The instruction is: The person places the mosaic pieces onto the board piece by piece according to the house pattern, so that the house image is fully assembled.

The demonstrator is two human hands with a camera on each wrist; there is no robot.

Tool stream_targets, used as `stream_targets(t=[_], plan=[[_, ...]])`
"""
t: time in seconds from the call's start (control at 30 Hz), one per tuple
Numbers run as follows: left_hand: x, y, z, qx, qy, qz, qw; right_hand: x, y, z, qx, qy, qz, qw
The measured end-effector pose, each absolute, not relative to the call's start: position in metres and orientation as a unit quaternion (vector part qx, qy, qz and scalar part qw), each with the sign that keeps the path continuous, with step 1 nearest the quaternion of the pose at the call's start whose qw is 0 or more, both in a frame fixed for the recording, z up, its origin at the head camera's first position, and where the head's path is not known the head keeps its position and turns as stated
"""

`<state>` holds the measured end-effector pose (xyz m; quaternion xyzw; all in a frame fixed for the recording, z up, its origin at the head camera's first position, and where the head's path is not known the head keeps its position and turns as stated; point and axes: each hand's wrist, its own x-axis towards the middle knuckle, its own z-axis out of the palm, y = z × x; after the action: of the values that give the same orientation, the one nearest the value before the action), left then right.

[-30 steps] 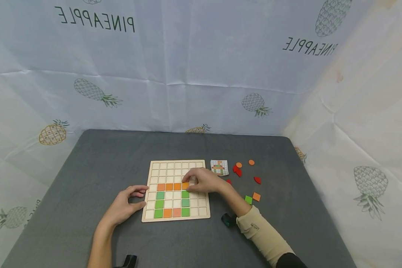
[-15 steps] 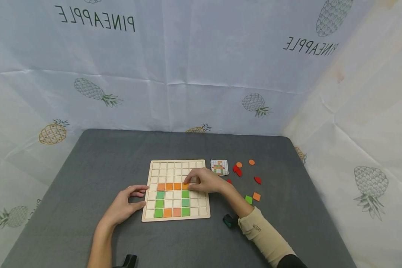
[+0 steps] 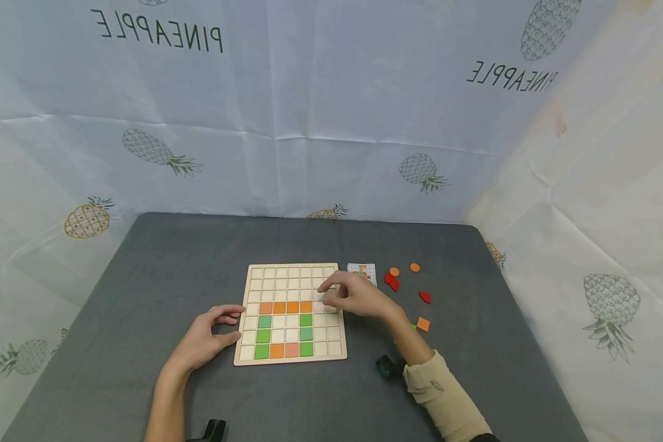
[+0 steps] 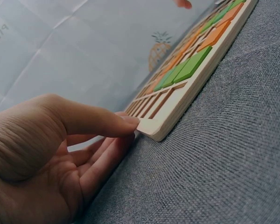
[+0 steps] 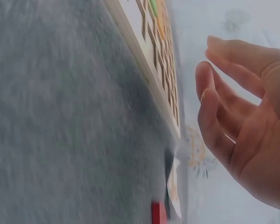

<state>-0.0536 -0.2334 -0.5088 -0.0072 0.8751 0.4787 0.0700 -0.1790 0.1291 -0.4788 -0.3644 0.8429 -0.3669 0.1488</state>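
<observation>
A wooden grid board (image 3: pixel 278 336) lies on the grey table. It bears a row of orange tiles (image 3: pixel 279 307), with columns of green tiles (image 3: pixel 263 336) below and an orange tile (image 3: pixel 276 351) and a pinkish tile (image 3: pixel 291 350) between the column bottoms. My left hand (image 3: pixel 201 341) touches the board's left edge, its thumb tip (image 4: pixel 129 120) right at the rim near a corner. Above the right part of the board hovers my right hand (image 3: pixel 359 296); in the right wrist view its loosely bent fingers (image 5: pixel 207 121) hold nothing.
Partly behind the right hand lies a printed pattern card (image 3: pixel 367 271). Right of it are orange discs (image 3: pixel 415 268), red pieces (image 3: pixel 425 297) and an orange square tile (image 3: pixel 423 324). A patterned curtain (image 3: pixel 287 178) hangs behind the table (image 3: pixel 199 245).
My right hand has let go of the orange tile at the row's right end and moved up and right. The tile stays on the board. My left hand has not moved.
</observation>
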Motion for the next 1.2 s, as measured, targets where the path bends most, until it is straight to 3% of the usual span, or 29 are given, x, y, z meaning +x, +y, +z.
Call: stream_targets(t=[0.67, 1.2], plan=[[-0.053, -0.233, -0.509, -0.010, 0.877, 0.475, 0.072, -0.189, 0.206, -0.475, -0.266, 0.858, -0.428, 0.096], [-0.053, -0.233, -0.509, -0.009, 0.875, 0.478, 0.073, -0.199, 0.270, -0.492, -0.178, 0.875, -0.433, 0.126]])
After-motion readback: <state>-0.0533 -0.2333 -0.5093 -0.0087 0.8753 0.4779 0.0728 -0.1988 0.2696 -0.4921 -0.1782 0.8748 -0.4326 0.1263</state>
